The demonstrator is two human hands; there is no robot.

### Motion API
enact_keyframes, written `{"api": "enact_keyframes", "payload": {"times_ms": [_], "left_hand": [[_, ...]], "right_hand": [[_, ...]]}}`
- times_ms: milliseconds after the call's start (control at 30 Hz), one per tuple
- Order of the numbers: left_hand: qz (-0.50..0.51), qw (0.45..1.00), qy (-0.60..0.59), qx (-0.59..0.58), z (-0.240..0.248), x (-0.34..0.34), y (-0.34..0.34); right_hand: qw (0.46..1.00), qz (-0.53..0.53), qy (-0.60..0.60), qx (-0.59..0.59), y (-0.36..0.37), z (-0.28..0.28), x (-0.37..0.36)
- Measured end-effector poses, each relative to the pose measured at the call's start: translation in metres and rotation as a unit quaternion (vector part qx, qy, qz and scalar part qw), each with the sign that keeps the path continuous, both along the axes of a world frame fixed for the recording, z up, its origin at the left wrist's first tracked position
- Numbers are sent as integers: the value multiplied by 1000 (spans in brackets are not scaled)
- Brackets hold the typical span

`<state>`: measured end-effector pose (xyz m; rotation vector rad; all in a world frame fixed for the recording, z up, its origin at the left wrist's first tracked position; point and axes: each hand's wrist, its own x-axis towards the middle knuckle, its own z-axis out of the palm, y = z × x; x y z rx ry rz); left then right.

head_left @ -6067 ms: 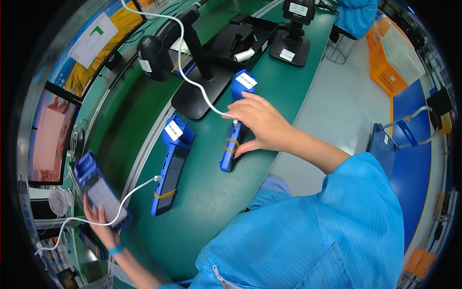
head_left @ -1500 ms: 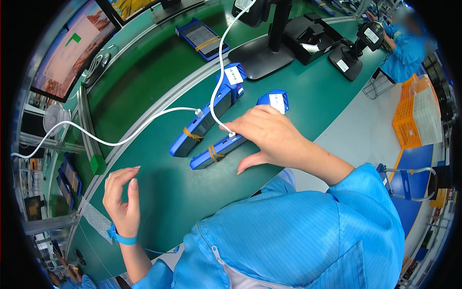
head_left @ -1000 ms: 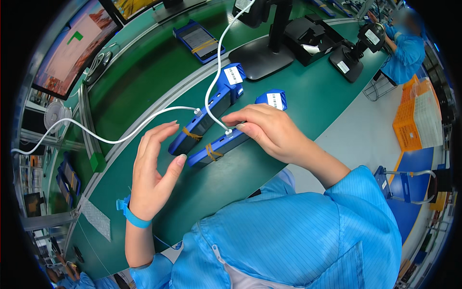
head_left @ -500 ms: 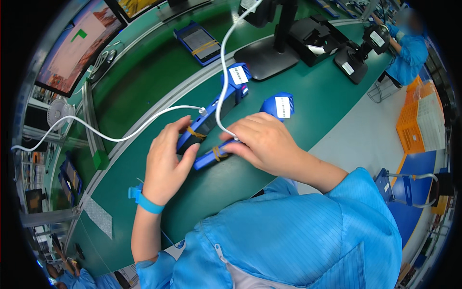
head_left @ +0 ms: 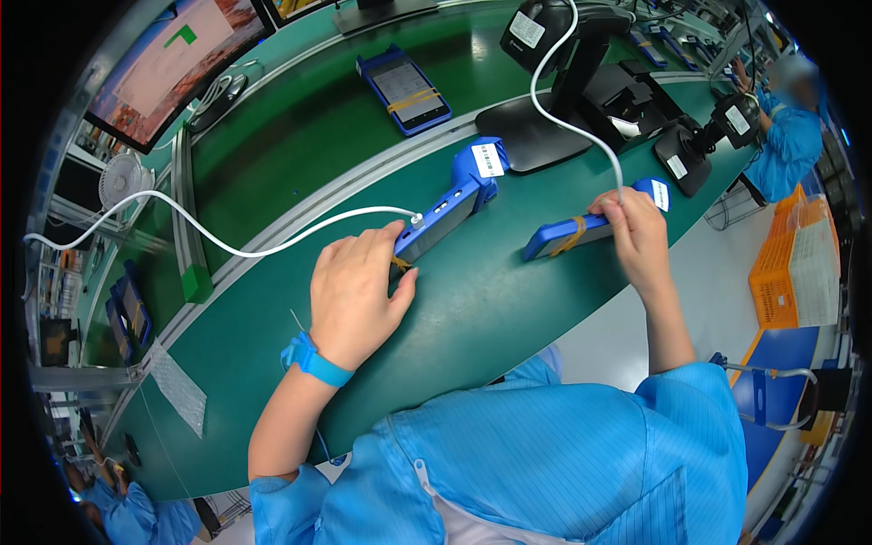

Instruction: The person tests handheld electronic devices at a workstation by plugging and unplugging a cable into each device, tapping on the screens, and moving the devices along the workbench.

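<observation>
A blue handheld terminal (head_left: 440, 216) with a pistol-like rear part stands on its side at the middle of the green bench, a rubber band round its near end. A white cable (head_left: 300, 234) is plugged into its upward edge. My left hand (head_left: 359, 295) grips the near end, fingers on the far side and thumb on the near side. To the right, a second blue terminal (head_left: 554, 238), also banded, stands on edge. My right hand (head_left: 636, 238) is closed at its top edge, pinching the end of another white cable (head_left: 581, 132); the fingers hide the plug.
Beyond the bench's metal rail lies another banded terminal (head_left: 404, 91). A black stand (head_left: 536, 136) and a scanner on a stand (head_left: 686, 154) occupy the back right. A monitor (head_left: 173, 68) and small fan (head_left: 123, 182) are at left. A co-worker (head_left: 790, 136) sits far right, near orange crates (head_left: 777, 272).
My right hand has moved right with the second terminal and cable end, away from the first terminal. My left hand has come closer round the first terminal's near end. The whole view has shifted slightly.
</observation>
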<state>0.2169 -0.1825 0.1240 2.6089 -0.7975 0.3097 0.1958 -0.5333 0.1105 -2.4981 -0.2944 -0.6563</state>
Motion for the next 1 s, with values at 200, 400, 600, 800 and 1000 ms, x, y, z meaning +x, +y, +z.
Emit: {"api": "enact_keyframes", "payload": {"times_ms": [200,400,600,800,1000], "left_hand": [[-20,997,77,4,6,4,11],[-35,999,36,16,9,1,7],[-10,999,45,-1,17,3,-5],[-26,998,-23,-49,-10,13,3],[-96,994,33,-41,11,-22,10]], "right_hand": [[1000,-3,-12,17,-6,-3,4],[1000,-2,-20,4,-7,-2,5],[998,-34,-59,-2,-13,-4,1],[992,0,-112,-64,-31,-5,8],[993,-51,-103,-40,-52,-16,9]]}}
